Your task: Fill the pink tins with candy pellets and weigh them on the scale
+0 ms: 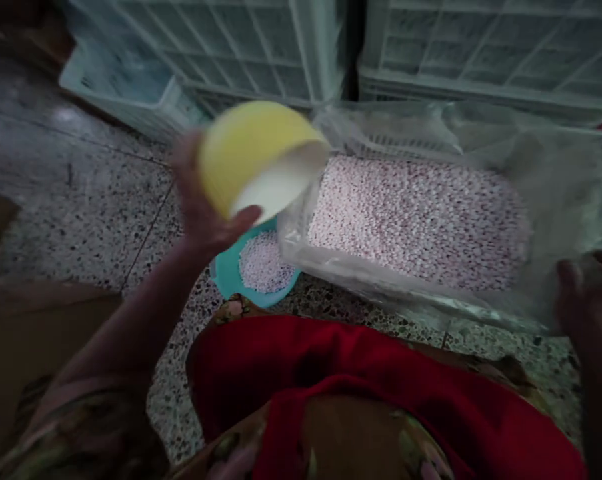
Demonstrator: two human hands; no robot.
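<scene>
My left hand (201, 200) grips the rim of a yellow bowl (255, 140) with a white inside, thumb over the edge. The bowl is blurred and tipped on its side, its mouth toward the lower right, above the left end of a crate lined with clear plastic (561, 200). Small pale pink pellet-like pieces (415, 220) fill much of the liner. At the right edge, my right hand (591, 300) is beside the liner, thumb and fingers apart; whether it touches the plastic is unclear. Partly under the bowl, a teal basin (225, 273) holds more of these pieces.
White lattice crates (241, 47) stand along the back, with another at the right (481, 47). An open white bin (125, 93) is at the upper left. Brown cardboard (45, 347) lies at the left on the speckled floor (95, 207). My red apron (361, 347) covers my lap.
</scene>
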